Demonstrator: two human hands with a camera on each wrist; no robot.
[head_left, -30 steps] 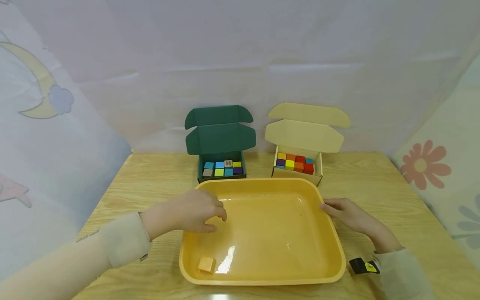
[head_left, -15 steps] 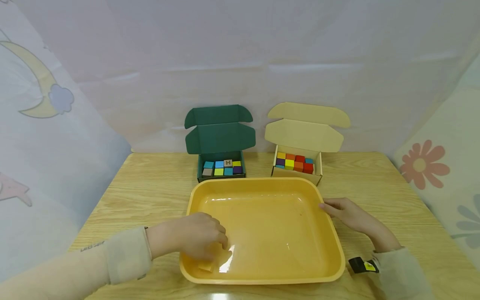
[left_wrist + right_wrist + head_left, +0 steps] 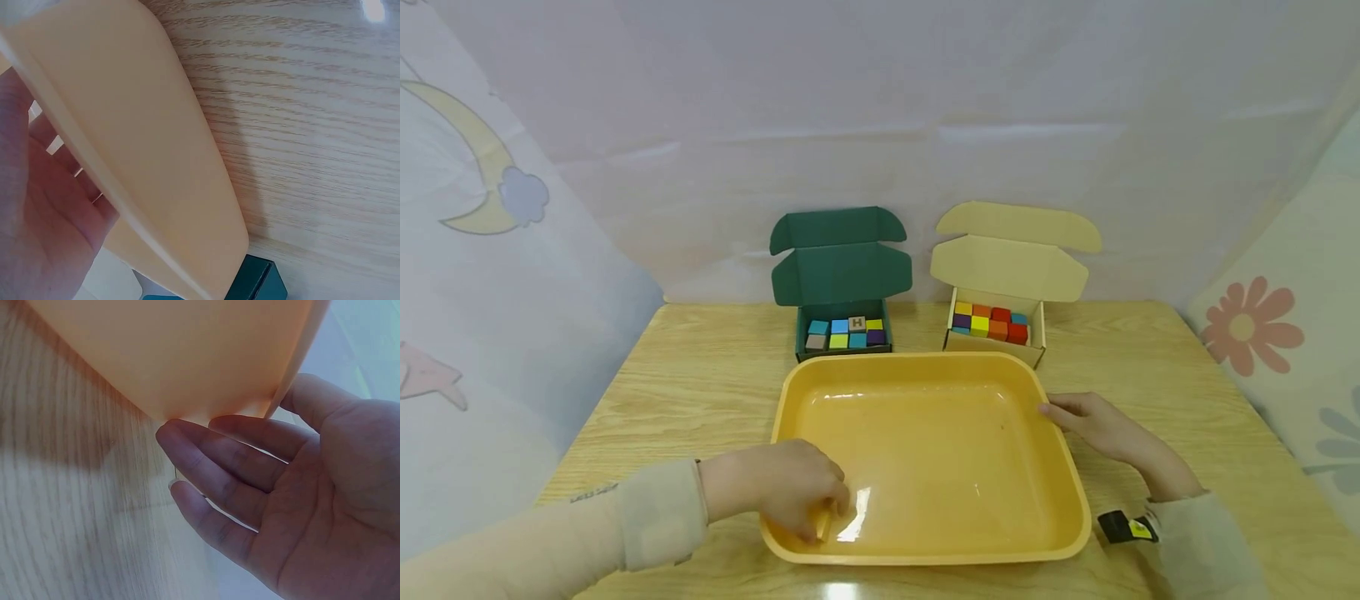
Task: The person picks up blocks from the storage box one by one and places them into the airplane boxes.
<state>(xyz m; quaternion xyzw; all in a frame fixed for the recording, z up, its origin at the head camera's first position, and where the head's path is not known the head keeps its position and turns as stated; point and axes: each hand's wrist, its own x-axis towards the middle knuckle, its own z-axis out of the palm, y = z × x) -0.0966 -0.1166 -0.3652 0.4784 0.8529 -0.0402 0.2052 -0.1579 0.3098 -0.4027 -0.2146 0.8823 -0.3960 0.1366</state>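
In the head view my left hand [image 3: 801,487] is down in the near left corner of a shallow yellow tray [image 3: 932,558]. Its thumb and fingers pinch a small yellow block [image 3: 824,525], mostly covered by the hand. The left wrist view has that hand [image 3: 56,200] reaching over the rim, with the tray's outer wall [image 3: 137,125] hiding the block. On the tray's right side my right hand [image 3: 1097,425] holds the edge, thumb over the rim. From the right wrist, fingertips [image 3: 172,434] of this hand touch the wall from outside.
Behind the tray stand an open green box [image 3: 842,283] and an open cream box [image 3: 1009,271], each containing several coloured cubes. All rest on a wooden table [image 3: 700,375] with a pale cloth backdrop [image 3: 880,125] behind. A black strap [image 3: 1116,527] hangs at the right sleeve.
My left hand has moved down and toward the near side of the tray, reaching the yellow block and closing its fingers on it. The right hand stays at the rim.
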